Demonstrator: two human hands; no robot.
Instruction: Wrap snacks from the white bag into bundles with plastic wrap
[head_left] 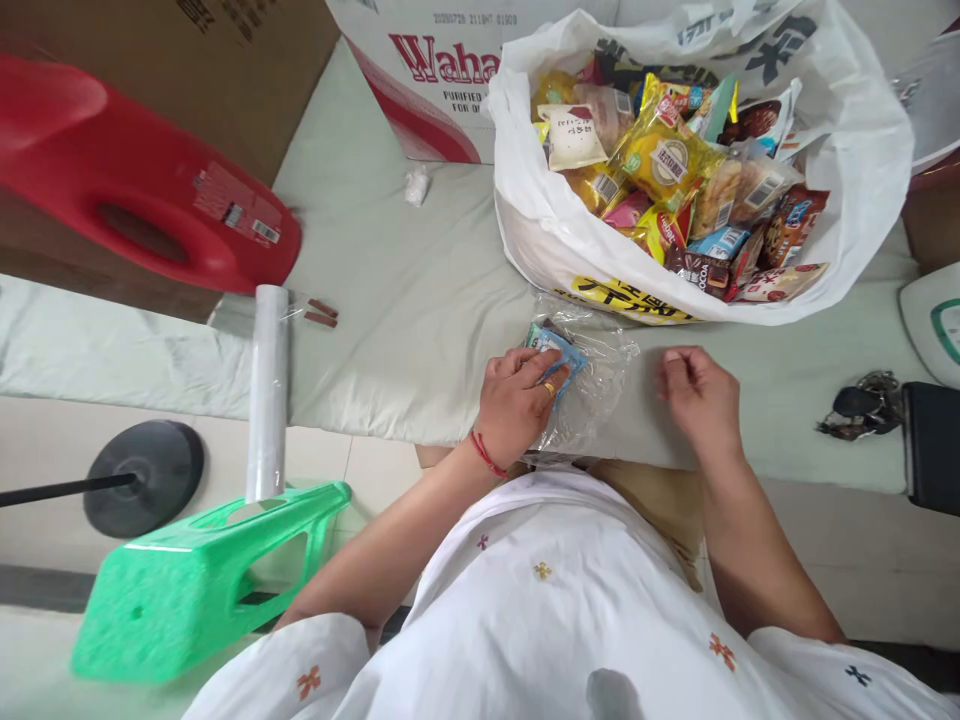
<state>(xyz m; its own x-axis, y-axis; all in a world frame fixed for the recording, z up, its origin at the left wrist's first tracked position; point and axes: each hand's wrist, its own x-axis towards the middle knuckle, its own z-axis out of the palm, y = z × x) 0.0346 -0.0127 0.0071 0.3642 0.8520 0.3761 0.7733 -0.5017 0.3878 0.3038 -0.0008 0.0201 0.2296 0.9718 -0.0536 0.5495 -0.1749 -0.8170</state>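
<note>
My left hand (523, 400), with a ring and a red string bracelet, has its fingers on a small blue snack packet (564, 356). That packet lies on or in a crumpled clear plastic bag (600, 385) at the table's near edge. To the right, my right hand (699, 400) rests near the edge with its fingers curled; what they hold, if anything, is hidden. Just beyond both hands stands a large white plastic bag (525, 225), open at the top and filled with wrapped snacks (664, 165).
A red plastic container (262, 200), a clear film roll (268, 400) and a green stool (150, 600) are at the left. A white carton (442, 90) stands behind. Keys (862, 405) and a black object (930, 445) lie at the right.
</note>
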